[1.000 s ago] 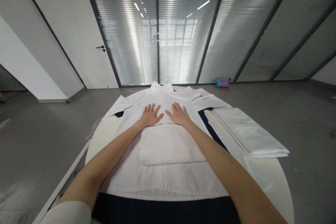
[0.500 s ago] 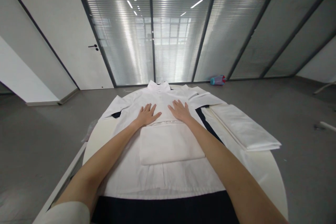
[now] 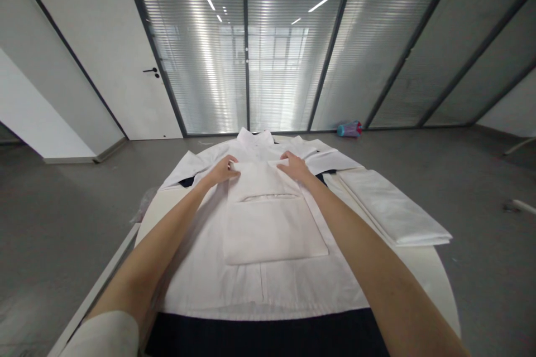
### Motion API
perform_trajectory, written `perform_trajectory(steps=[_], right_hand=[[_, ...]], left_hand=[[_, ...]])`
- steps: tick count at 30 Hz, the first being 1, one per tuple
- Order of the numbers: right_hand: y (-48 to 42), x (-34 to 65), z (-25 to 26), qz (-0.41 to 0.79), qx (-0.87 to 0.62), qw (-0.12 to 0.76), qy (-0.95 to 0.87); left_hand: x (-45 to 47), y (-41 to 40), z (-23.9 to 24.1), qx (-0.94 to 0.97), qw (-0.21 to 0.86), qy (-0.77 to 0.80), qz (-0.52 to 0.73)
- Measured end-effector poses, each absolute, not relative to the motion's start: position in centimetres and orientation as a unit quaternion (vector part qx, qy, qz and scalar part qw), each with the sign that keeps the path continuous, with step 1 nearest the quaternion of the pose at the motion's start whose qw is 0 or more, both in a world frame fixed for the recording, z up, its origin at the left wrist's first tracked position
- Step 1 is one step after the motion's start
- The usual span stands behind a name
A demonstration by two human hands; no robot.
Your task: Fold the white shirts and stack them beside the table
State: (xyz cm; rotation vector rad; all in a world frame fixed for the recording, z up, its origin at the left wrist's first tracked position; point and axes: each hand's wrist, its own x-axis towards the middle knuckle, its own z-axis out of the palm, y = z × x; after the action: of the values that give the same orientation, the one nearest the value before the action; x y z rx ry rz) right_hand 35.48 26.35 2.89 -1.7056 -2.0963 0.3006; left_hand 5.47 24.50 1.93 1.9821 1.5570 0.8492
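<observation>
A white shirt [image 3: 201, 268] lies spread flat on a round white table [image 3: 427, 273], collar at the far end. On it rests a folded white garment [image 3: 272, 228]. My left hand [image 3: 223, 171] is closed, pinching the far left corner of a white fabric panel that runs on from the folded garment. My right hand [image 3: 295, 166] curls its fingers over the panel's far right corner. The panel is stretched between both hands, just short of the collar [image 3: 254, 136].
Another folded white cloth [image 3: 393, 209] lies on the table's right side. Dark fabric [image 3: 259, 334] shows under the shirt at the near edge. A blue and pink object [image 3: 349, 129] lies on the grey floor by the glass partition. A door [image 3: 125, 67] stands at left.
Both hands lay flat and open on the shirt beyond the folded garment. They have since moved apart and farther away, closing on the corners of a fabric panel that now shows between them.
</observation>
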Motion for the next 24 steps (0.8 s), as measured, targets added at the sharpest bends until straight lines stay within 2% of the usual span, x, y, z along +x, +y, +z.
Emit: perform_trajectory(steps=[5,7,10,16,20,24], right_hand=[[24.7,37.7,8.1,0.203,-0.480,0.342,-0.782],[21.8,39.0,10.2,0.223,-0.407,0.349,-0.814],[15.0,40.6,11.4,0.168,-0.352,0.321,-0.863],[3.3,41.5,5.8,-0.020,-0.323,0.159,-0.933],[1.8,41.6,2.4,-0.098,-0.329,0.178,-0.922],[2.0,42.2,1.9,-0.152,-0.309,0.214,-0.914]], left_hand=[[5.6,21.6,7.2,0.738,0.253,0.502,0.374],[5.7,18.5,9.1,0.771,0.226,0.471,0.364],[6.1,12.1,9.6,0.849,0.156,0.381,0.332],[7.2,1.8,3.9,0.923,-0.054,0.301,0.235],[7.2,0.5,1.6,0.908,-0.139,0.322,0.230],[6.7,0.8,1.2,0.899,-0.156,0.305,0.271]])
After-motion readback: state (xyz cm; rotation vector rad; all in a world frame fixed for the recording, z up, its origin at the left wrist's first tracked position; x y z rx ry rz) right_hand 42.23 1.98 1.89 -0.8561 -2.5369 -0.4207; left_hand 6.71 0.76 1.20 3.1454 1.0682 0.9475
